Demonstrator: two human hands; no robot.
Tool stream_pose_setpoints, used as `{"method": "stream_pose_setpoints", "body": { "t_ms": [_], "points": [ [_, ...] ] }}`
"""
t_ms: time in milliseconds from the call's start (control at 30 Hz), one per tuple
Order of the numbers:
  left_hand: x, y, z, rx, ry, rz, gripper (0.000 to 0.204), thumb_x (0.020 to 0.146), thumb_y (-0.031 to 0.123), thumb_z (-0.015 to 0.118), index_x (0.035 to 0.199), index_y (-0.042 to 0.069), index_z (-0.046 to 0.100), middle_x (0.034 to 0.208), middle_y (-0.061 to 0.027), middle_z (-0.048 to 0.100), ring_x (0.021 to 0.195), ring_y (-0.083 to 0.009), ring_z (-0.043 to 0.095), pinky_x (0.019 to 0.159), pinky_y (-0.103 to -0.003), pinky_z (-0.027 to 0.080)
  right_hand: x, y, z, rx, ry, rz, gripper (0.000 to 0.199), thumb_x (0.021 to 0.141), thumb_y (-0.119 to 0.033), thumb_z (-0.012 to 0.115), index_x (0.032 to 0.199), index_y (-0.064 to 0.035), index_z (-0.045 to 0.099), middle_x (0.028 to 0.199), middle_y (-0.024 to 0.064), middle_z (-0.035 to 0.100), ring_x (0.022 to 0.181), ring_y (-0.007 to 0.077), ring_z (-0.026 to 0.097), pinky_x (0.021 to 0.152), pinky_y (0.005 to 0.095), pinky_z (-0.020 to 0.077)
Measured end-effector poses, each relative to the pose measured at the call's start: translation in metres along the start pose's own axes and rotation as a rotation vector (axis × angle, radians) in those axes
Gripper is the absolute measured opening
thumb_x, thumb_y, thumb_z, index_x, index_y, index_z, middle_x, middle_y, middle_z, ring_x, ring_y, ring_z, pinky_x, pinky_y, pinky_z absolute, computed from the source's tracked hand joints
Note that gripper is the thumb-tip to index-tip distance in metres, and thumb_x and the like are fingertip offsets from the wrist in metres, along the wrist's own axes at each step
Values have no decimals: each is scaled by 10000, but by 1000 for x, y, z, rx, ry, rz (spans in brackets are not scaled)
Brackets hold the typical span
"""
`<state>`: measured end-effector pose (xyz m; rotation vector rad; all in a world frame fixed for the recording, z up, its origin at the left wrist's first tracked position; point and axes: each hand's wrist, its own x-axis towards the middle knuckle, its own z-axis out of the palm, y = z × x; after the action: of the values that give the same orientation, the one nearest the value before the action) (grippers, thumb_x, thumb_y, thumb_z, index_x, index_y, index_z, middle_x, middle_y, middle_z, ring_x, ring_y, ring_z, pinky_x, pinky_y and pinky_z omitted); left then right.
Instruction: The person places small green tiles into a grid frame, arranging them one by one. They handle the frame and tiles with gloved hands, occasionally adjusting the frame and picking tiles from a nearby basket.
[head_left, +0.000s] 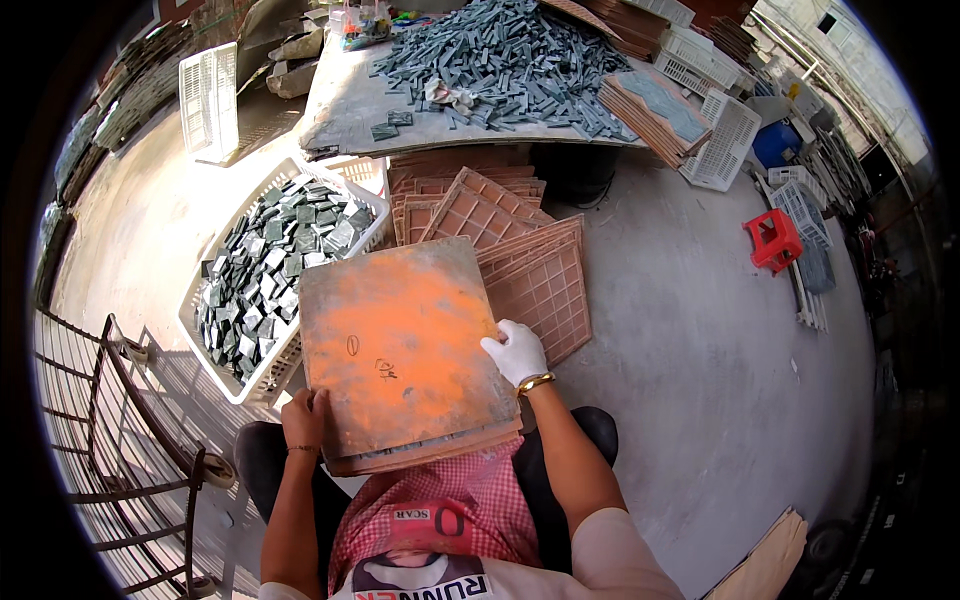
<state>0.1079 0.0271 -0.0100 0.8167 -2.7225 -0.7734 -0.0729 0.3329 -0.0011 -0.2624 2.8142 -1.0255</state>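
Note:
A square, flat board [400,340] with a worn orange patch on its top rests over my lap. Below its near edge another brown board or tray [430,458] sticks out, with a thin strip of grey-green pieces showing between the two. My left hand [303,420], bare, grips the board's left edge near the lower corner, thumb on top. At the right edge my right hand [517,352], in a white glove, is closed on the board, its fingertips partly hidden. What lies under the board is mostly covered.
A white plastic basket [283,368] full of green-grey square tiles stands left. Brown gridded trays [540,290] lean beyond the board. A table [340,110] bears a heap of narrow grey tiles. A metal rack [145,420] stands at left, a red stool [772,240] at right.

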Motion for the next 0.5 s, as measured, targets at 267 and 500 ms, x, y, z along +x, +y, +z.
{"method": "stream_pose_setpoints", "body": {
  "t_ms": [267, 500],
  "points": [
    [5, 3, 2, 137, -44, 76, 333, 819, 312, 582, 724, -6, 590, 661, -208, 586, 657, -379, 585, 586, -440, 447, 10, -5, -2, 21, -24, 141, 323, 733, -277, 648, 937, -37, 578, 888, 152, 611, 844, 322, 594, 721, 406, 478],
    [13, -12, 4, 127, -47, 36, 371, 810, 347, 582, 673, 3, 567, 639, -203, 568, 646, -387, 570, 578, -444, 436, 7, -12, 0, -220, -65, 90, 325, 773, -241, 629, 1011, -29, 567, 993, 177, 570, 905, 339, 573, 763, 430, 473]
  ]
}}
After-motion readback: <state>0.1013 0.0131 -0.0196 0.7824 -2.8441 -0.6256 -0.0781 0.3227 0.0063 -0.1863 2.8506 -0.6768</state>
